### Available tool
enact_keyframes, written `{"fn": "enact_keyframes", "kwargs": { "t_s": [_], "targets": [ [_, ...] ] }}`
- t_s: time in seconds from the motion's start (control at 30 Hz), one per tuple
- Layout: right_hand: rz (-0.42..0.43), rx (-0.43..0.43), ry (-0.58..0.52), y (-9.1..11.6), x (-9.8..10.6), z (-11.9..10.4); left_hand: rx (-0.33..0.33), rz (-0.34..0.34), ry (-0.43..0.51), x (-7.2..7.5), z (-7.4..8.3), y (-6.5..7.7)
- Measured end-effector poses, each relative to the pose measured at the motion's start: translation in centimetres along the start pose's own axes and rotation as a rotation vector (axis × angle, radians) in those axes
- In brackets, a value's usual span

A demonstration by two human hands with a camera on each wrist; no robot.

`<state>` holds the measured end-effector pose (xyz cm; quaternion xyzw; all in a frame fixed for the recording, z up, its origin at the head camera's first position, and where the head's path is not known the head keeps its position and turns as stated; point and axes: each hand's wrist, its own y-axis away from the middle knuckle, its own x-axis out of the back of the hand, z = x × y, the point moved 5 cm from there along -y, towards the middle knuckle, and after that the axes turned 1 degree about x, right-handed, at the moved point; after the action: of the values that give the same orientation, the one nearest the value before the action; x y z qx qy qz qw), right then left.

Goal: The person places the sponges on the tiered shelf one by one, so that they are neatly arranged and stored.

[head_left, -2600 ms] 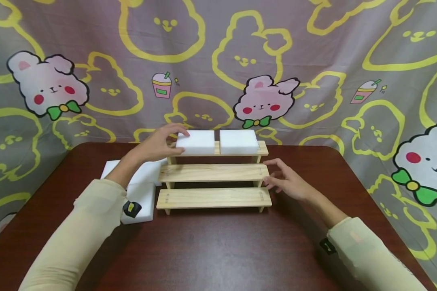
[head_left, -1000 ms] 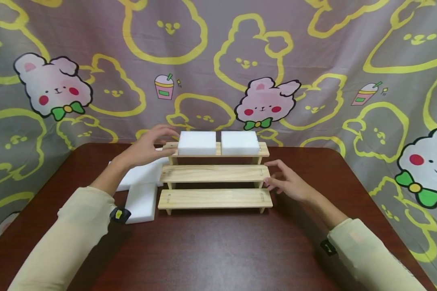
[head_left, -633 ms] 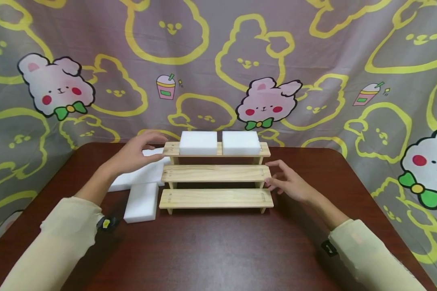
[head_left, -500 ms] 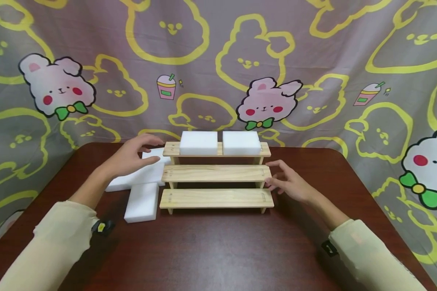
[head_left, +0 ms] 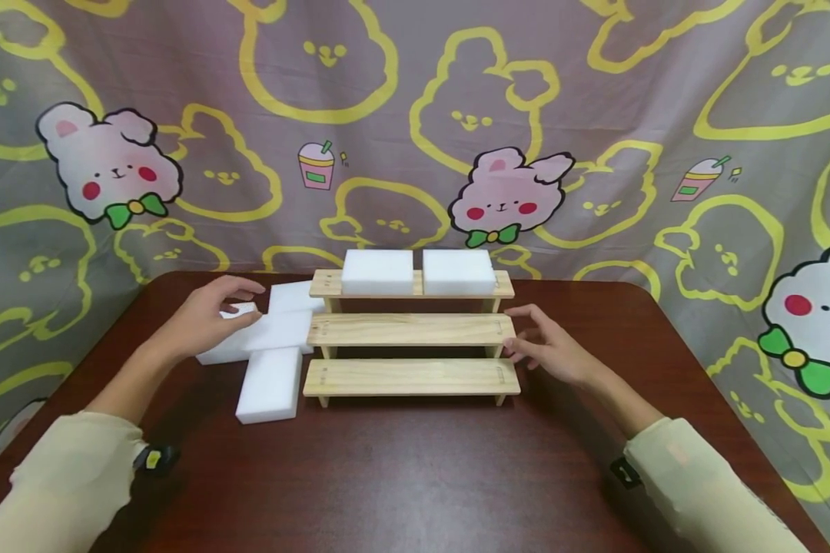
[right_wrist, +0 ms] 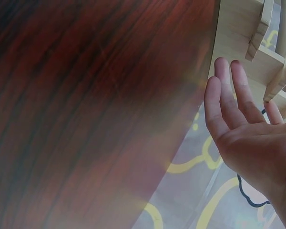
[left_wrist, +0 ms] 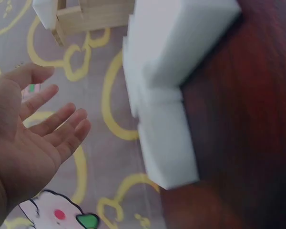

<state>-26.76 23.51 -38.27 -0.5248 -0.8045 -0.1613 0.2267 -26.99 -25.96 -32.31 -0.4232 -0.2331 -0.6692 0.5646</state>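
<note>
A three-tier wooden stand stands on the table, with two white foam blocks side by side on its top tier. To its left lie several more white foam blocks, seen at an angle in the left wrist view. Over the leftmost of these, my left hand hovers with nothing in it, thumb and fingers apart; its palm shows bare in the left wrist view. My right hand is at the right end of the middle tier, its fingertips touching or very near the wood. Its fingers look loosely bent.
Beneath everything is a dark red-brown wooden table. A grey cloth with yellow outlines and rabbit heads hangs close behind the table's back edge. The middle tier and bottom tier show bare wood.
My left hand has let go of the top-tier left foam block and moved left and down to above the loose blocks. The right hand has stayed at the stand's right end.
</note>
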Motion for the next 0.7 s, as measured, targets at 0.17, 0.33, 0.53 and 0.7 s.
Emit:
{"fn": "enact_keyframes", "kwargs": {
  "t_s": [0.17,0.33,0.53,0.7],
  "targets": [
    [0.003,-0.004,-0.003,0.0,0.0,0.0,0.082,0.028,-0.012,0.1,-2.9,0.8],
    [0.006,0.0,-0.001,0.1,-0.1,0.0,0.197,-0.019,-0.072,-0.3,-5.9,1.4],
    [0.009,0.002,0.006,0.1,-0.1,-0.2,0.268,-0.103,-0.121,-1.0,-8.4,1.8],
    [0.005,-0.006,0.009,0.2,-0.1,-0.2,0.318,-0.142,-0.12,-1.4,-9.4,2.1]
  ]
}}
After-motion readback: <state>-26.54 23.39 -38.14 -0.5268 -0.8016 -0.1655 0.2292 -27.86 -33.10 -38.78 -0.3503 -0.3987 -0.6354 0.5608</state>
